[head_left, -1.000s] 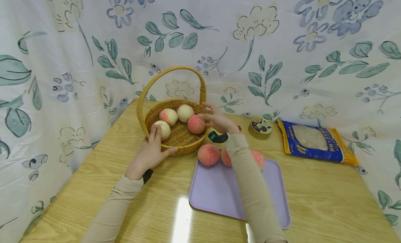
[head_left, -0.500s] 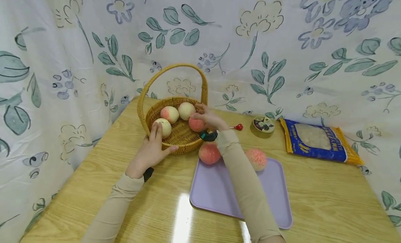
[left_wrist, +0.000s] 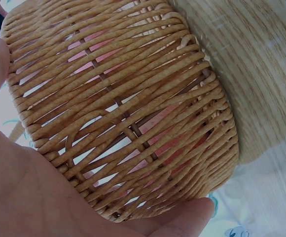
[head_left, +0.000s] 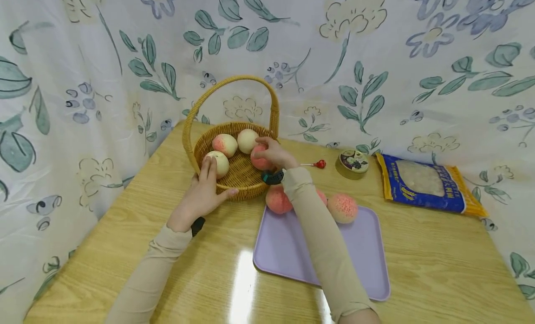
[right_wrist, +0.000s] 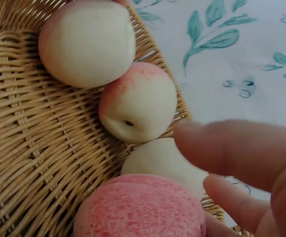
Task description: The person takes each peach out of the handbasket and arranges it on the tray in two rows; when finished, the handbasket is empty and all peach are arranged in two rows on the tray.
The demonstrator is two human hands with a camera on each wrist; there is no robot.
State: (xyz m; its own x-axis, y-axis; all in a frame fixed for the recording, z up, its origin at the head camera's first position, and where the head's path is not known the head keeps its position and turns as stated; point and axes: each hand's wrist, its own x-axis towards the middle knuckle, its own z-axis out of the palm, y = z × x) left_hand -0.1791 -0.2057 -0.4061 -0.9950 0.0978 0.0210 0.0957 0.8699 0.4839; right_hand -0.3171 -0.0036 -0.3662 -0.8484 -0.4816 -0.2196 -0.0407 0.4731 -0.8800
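The wicker basket (head_left: pixel 244 189) with a tall handle stands on the table, holding several peaches. My left hand (head_left: pixel 198 191) rests on its front-left rim, fingers fairly straight towards a pale peach (head_left: pixel 219 164), thumb spread along the outside. From the left wrist camera, my palm lies against the basket's woven wall (left_wrist: pixel 133 108). My right hand (head_left: pixel 273 152) reaches over the basket's right side at a pink peach (right_wrist: pixel 140 210). In the right wrist view its extended front digit is apart from this peach, while another finger lies at the peach's side; the rest of the contact is hidden.
A lilac tray (head_left: pixel 284 249) holds several pinkish peaches (head_left: pixel 342 208) along its back edge, partly under my right sleeve. Behind it lie a red lollipop (head_left: pixel 320 164), a round tin (head_left: pixel 353 162) and a blue-and-yellow packet (head_left: pixel 426 182). A floral curtain (head_left: pixel 309 50) hangs behind the table.
My right hand has shifted left, farther over the pink peach, uncovering the lollipop. The peach keeps its place in the basket. My left hand stays at the rim; the view has tilted slightly.
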